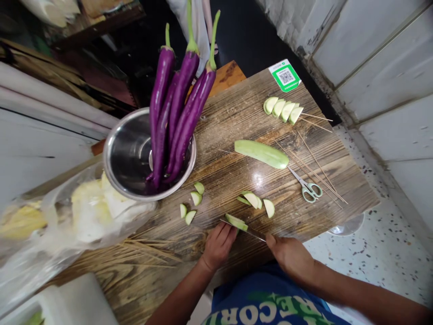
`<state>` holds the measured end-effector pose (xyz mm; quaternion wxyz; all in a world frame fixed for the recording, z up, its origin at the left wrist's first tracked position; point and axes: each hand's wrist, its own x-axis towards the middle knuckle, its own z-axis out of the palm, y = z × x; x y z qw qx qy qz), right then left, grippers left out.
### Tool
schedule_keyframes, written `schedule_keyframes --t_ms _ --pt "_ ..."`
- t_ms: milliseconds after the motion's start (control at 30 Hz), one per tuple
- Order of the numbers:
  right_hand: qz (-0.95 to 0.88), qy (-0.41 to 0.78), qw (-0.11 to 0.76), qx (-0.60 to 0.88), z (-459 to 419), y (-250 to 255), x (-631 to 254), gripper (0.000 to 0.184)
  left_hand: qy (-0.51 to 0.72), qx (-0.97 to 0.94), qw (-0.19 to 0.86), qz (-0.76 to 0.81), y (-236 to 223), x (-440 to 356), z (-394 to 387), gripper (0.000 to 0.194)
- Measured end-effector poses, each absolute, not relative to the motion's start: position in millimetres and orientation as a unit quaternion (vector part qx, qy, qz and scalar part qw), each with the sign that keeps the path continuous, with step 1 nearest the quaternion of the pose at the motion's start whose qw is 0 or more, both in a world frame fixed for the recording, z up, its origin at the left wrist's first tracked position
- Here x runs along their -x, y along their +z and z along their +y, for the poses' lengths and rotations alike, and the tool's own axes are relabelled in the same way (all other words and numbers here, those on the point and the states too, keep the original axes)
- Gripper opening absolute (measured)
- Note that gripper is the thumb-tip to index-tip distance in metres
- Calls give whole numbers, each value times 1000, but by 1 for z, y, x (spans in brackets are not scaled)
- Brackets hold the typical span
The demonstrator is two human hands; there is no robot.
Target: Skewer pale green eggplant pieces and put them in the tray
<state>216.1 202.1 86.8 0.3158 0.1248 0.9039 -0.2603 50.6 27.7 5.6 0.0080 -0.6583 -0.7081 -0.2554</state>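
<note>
My right hand [292,256] is closed round the handle of a knife [255,234], whose thin blade points left, close to the fingers of my other hand. My left hand [219,246] has its fingers drawn together on a pale green zucchini piece [237,222]; the blade lies against this piece, and the fingertips are partly hidden. Just beyond it are cut zucchini slices [252,199], with several more slices [190,217] to the left. Farther back a longer zucchini length [261,153] lies beside scissors [310,191] with pale green handles.
Several purple eggplants [182,113] stand in a steel bowl [111,155] at left. Skewered zucchini slices [283,109] lie near a green QR card [287,76]. Loose skewers [316,174] are at right, more sticks [149,253] at lower left, near plastic bags [88,212] and a white container [81,300].
</note>
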Motion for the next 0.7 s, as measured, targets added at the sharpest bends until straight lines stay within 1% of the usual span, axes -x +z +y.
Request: schedule_keyframes --t_ms 67,200,267,333,400,533,700 --pt "907 -266 301 -128 203 76 -218 18 -250 662 -2 -707 5 -51 27 29" --pt "900 -304 277 -143 211 67 -224 9 -237 662 -14 -711 4 -50 22 33" --pt "903 -300 273 -141 213 71 -225 10 -232 666 -19 -708 4 -50 19 34" --pt "909 -292 267 -135 212 82 -225 17 -233 671 -21 -703 4 -50 18 34" --pt "913 -290 255 -129 211 94 -223 19 -239 671 -12 -702 4 -50 18 33" --pt "921 -282 243 -116 207 115 -221 19 -248 668 20 -701 6 -51 20 29" --pt "923 -267 254 -110 202 115 -224 15 -234 665 21 -709 8 -51 20 25"
